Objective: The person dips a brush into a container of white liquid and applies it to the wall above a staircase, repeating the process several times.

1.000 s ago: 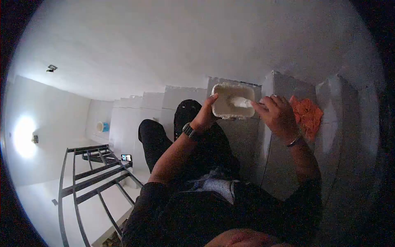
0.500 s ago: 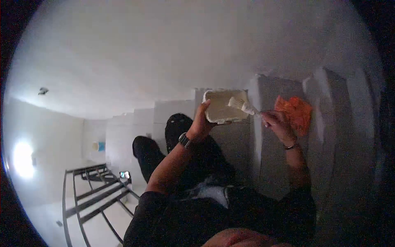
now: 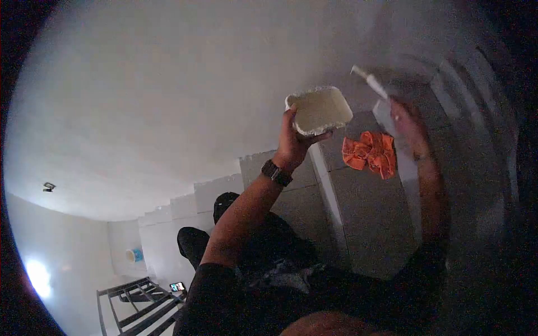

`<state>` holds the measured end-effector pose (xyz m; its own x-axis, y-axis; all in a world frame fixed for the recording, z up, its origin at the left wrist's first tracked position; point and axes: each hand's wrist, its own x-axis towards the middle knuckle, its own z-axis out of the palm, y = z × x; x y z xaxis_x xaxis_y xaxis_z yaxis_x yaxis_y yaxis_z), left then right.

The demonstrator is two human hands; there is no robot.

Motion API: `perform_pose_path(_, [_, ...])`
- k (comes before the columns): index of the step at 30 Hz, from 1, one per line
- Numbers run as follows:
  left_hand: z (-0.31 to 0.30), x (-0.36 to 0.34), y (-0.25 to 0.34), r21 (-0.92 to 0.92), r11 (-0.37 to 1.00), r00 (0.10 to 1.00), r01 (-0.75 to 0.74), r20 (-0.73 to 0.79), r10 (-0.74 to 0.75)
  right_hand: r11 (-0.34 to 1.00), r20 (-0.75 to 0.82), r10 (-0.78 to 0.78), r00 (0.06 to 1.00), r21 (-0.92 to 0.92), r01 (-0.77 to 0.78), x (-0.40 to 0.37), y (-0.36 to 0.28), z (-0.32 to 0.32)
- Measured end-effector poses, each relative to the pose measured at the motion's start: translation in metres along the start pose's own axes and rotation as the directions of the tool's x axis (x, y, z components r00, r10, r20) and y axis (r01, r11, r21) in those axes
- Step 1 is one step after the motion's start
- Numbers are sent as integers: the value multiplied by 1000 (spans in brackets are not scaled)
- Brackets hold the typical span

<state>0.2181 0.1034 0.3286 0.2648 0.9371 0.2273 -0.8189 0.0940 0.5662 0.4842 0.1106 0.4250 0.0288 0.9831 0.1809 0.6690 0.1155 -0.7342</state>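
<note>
My left hand (image 3: 295, 140), with a watch on its wrist, holds a pale rectangular tub (image 3: 320, 111) by its near left side, thumb over the rim. Whitish paint coats the tub's inside and edge. To the right, my right hand (image 3: 408, 120) grips a paint brush (image 3: 370, 82) by the handle; hand and brush are slightly blurred. The brush's bristles point up and left, apart from the tub and close to the wall. A crumpled orange cloth (image 3: 371, 154) lies on a step below and between the hands.
Tiled stairs (image 3: 370, 218) run along a white wall (image 3: 185, 112). At the lower left are a dark metal railing (image 3: 140, 305), a lit phone (image 3: 177, 287) and a small blue and white bucket (image 3: 134, 256). A bright light (image 3: 38, 277) shines at the far left.
The brush has left the tub and moved up and right with my right hand. My left hand has raised the tub slightly and tilted it. The whole view has shifted.
</note>
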Motion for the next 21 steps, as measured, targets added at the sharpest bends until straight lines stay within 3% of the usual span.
perform_pose_path(2, [7,-6,3,5,1000,1000,-12,27,12,967,-93,-254,963,-15,254,28,2,-24])
perform_pose_path(4, [-21,30,-2,21,1000,1000,-18,15,18,879,-47,-426,904,-258,401,109,20,-30])
perform_pose_path(6, [-40,18,-4,-21,999,999,47,28,-46,935,10,-282,959,-220,278,130,-7,-65])
perform_pose_path(8, [-60,5,-7,-1,998,998,56,-3,-56,951,69,-280,957,-119,287,160,-11,-86])
perform_pose_path(10, [-79,-12,-8,17,998,997,63,-33,-63,983,-288,-150,946,59,174,172,-29,-90])
perform_pose_path(11, [-89,-20,-8,66,997,995,51,-88,-45,983,-287,-151,946,59,175,170,-30,-85])
perform_pose_path(12, [-97,-28,-7,91,995,993,45,-115,-35,892,-346,-451,823,-199,406,163,-26,-76])
perform_pose_path(14, [-113,-44,-7,92,994,986,57,-159,-41,812,-336,-552,763,-422,402,162,-8,-60])
perform_pose_path(15, [-122,-51,-8,68,995,983,71,-176,-58,895,-349,-365,863,-389,221,165,6,-51])
perform_pose_path(17, [-148,-62,-16,53,996,973,70,-222,-56,950,-304,-34,952,-304,-63,131,-7,-9])
perform_pose_path(19, [-176,-73,-24,41,997,962,69,-268,-55,976,-134,-150,980,-179,125,146,50,4])
perform_pose_path(20, [-189,-79,-27,61,994,957,91,-281,-70,976,-137,-148,979,-179,123,146,57,4])
perform_pose_path(21, [-191,-85,-25,83,990,952,113,-293,-84,985,-90,-27,996,-175,11,144,59,5])
